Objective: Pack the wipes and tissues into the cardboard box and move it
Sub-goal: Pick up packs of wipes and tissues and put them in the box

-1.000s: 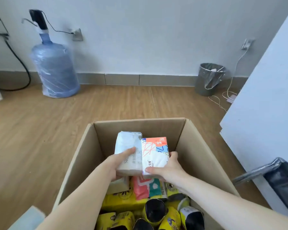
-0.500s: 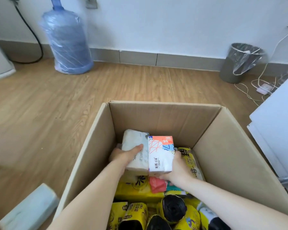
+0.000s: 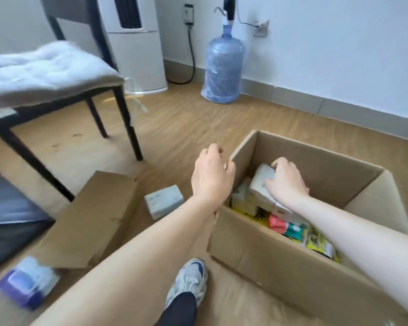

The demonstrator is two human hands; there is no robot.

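The open brown cardboard box (image 3: 280, 269) sits on the wood-look floor (image 3: 186, 123) at right, flaps up, w/ its near wall running diagonally across the lower right. Inside, far-left corner: a white plastic-wrapped tissue pack (image 3: 260, 184) stacked on other pale packs; nearer and to the right lie a red-and-green wipes packet (image 3: 285, 228) and yellow printed packs (image 3: 320, 245). Right hand (image 3: 286, 180) is down in the box, palm flat on top of the white tissue pack, fingers curled over its far edge, pressing or gripping it, can't tell which. Left hand (image 3: 211, 177) is outside the box, just beside its left wall, fingers loosely curled and spread, holding nothing; fingertips near the wall's top edge, contact unclear. Left of the box on the floor: a small pale blue-white tissue pack (image 3: 163, 204), not yet packed, beside a flattened brown cardboard sheet (image 3: 92, 220). Near left corner: a blurred purple-lidded wipes pack (image 3: 27, 282), also still on the floor. A grey-and-white sneaker (image 3: 190, 278) shows at bottom centre, close to the box's near corner. Far left: black-legged chair w/ a white fluffy cushion (image 3: 40, 71). Against the far wall: a white floor-standing appliance (image 3: 137, 50) and a blue water jug w/ pump (image 3: 224, 67).
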